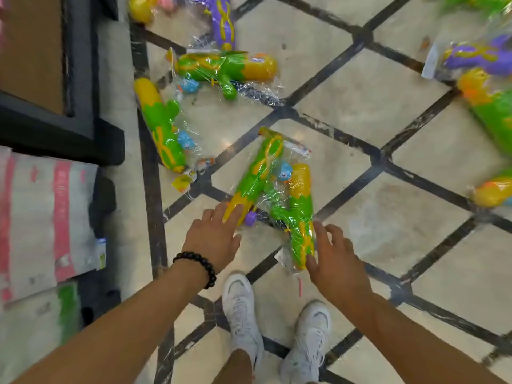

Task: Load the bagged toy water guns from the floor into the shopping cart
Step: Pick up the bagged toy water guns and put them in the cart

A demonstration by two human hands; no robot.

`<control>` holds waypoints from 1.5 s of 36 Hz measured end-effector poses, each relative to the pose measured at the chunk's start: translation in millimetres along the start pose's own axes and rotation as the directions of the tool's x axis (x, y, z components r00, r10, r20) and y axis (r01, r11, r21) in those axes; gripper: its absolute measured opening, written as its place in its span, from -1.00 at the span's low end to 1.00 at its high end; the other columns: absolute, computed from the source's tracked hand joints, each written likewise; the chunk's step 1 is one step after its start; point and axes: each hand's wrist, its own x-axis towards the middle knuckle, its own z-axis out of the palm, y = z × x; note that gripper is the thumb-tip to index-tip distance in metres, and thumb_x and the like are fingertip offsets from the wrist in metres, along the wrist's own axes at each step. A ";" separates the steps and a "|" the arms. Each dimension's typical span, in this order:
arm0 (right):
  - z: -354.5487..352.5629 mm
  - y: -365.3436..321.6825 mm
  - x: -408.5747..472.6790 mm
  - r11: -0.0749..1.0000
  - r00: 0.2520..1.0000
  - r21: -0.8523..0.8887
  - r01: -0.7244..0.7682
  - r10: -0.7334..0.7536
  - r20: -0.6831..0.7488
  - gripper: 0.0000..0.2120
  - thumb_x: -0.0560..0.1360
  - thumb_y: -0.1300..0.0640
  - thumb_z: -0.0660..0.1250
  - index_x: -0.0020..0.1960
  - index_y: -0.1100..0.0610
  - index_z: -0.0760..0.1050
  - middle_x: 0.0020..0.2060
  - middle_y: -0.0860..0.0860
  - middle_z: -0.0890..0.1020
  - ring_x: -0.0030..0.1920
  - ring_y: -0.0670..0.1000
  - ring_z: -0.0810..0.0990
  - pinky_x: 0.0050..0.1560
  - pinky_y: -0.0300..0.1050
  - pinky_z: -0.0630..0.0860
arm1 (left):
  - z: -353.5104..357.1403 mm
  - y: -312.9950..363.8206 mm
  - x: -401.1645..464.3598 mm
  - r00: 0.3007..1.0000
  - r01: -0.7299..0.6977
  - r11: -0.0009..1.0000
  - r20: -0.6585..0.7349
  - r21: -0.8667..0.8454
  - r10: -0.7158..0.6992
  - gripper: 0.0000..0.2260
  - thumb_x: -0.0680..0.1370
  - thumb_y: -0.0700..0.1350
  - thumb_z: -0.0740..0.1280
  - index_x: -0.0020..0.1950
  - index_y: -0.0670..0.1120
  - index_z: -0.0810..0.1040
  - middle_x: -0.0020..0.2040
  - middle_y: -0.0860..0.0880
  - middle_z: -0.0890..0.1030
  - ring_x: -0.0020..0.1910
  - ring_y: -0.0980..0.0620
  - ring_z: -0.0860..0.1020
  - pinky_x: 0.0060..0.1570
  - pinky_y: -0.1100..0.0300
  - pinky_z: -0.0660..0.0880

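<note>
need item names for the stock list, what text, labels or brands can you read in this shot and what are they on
No text here can be read.
Header cards on the bagged water guns: print too blurred.
Small tag on the bag by the right hand: too small.
Pink and white sacks at left: pink marks, blurred.
Small label at the sacks' edge: unreadable.

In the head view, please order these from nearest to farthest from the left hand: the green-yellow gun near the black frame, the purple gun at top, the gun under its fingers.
1. Gun under the left hand fingers, centre.
2. Green-yellow gun near the black frame, left.
3. Purple gun at top, farthest.
</note>
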 end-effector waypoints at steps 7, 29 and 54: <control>93.8 23.0 71.4 1.000 1.000 0.031 -0.001 0.000 0.017 -0.31 0.62 -0.06 0.31 0.63 0.00 0.04 0.51 0.14 0.27 0.29 0.23 0.49 0.07 0.10 0.60 | 86.4 -5.9 68.8 0.999 0.037 0.999 0.019 0.015 -0.038 -0.37 0.60 0.14 0.26 0.63 0.05 0.14 0.51 -0.12 0.31 0.28 -0.22 0.44 0.03 -0.07 0.51; 218.5 39.2 184.2 0.957 0.970 0.289 -0.002 0.073 -0.232 0.19 0.42 -0.17 0.56 0.64 -0.24 -0.32 0.63 0.13 -0.22 0.60 0.36 0.11 0.42 0.33 0.42 | 203.3 -9.0 192.3 0.979 0.129 0.986 -0.148 -0.108 -0.144 -0.01 0.44 0.49 0.29 0.57 0.33 -0.37 0.60 -0.18 0.08 0.36 -0.27 0.42 0.15 -0.14 0.53; 108.6 26.5 55.1 0.895 0.972 0.439 0.086 0.022 -0.236 0.18 0.40 -0.13 0.59 0.64 -0.29 -0.26 0.63 0.02 -0.09 0.60 0.22 0.15 0.50 0.23 0.32 | 103.5 8.7 48.5 0.905 0.321 0.814 -0.098 -0.485 -0.415 -0.04 0.46 0.28 0.45 0.57 0.44 -0.24 0.25 -0.12 0.40 0.04 -0.24 0.59 -0.07 -0.09 0.57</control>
